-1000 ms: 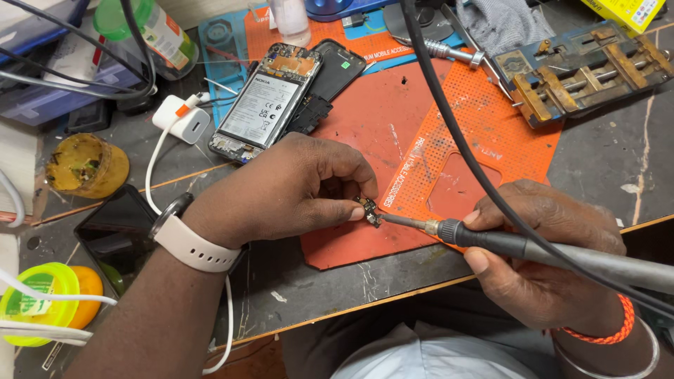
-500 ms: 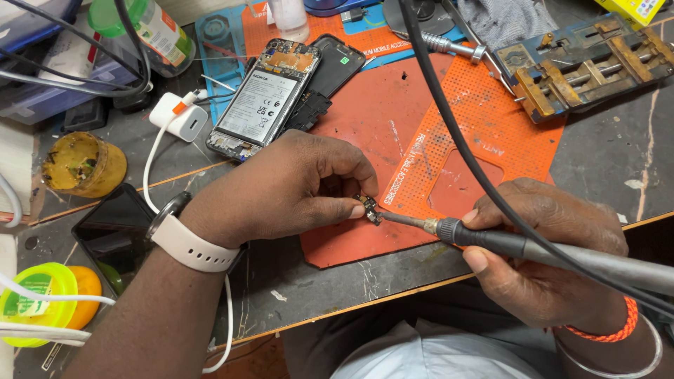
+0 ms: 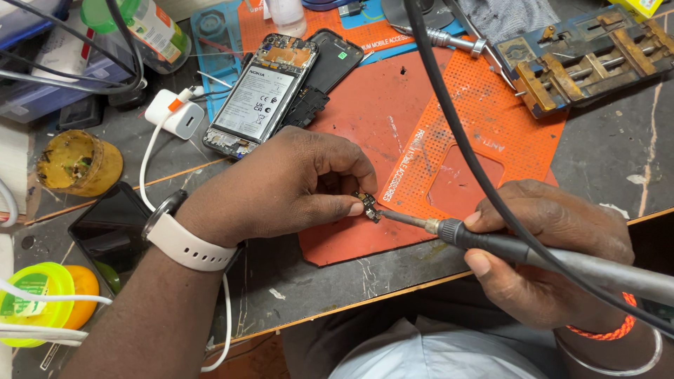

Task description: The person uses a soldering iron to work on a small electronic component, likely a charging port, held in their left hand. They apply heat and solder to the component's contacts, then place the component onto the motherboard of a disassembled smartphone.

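Two hands at work on one tiny part: left hand (image 3: pixel 281 186) pinches a small circuit board (image 3: pixel 368 205) between thumb and fingertips, holding it just above the near edge of the orange mat (image 3: pixel 414 140). Right hand (image 3: pixel 547 260) is wrapped tight around a soldering iron (image 3: pixel 519 249), gripped like a pen, tip touching the board's right side. Step looks like soldering or reworking a joint on that part. Next move calls for a steady tip on the exact pad, board kept still, fingers clear of the hot tip; the black cable (image 3: pixel 463 133) draped over the right hand could tug. Opened phone (image 3: pixel 260 98) lies farther back on the mat, untouched. White charger (image 3: pixel 175 118) and yellow tin (image 3: pixel 77 163) sit left, well apart.
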